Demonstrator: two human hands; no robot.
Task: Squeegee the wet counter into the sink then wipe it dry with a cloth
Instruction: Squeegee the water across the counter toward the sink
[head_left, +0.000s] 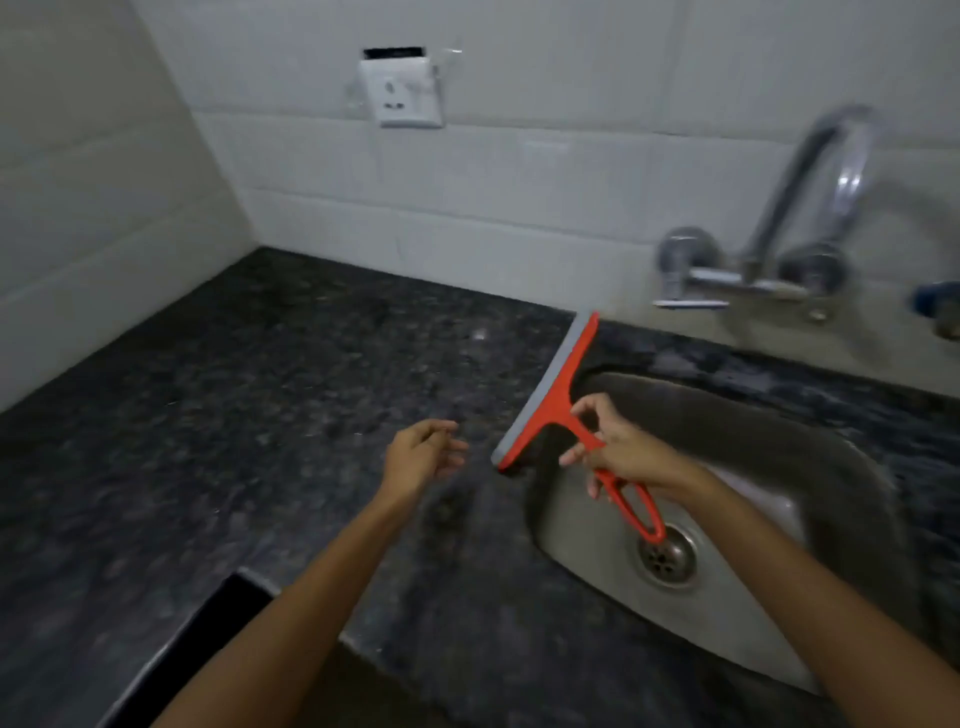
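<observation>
Right hand (626, 457) grips red plastic squeegee (558, 405) by handle, over stainless steel sink (753, 441). Left hand (421, 457) over dark granite counter (260, 415), fingers loosely curled, holding nothing.

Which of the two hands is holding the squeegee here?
The right hand, over the sink, grips the red squeegee by its handle. The left hand holds nothing.

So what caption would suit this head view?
Right hand grips red squeegee at steel sink's edge; left hand hovers over granite counter.
</observation>
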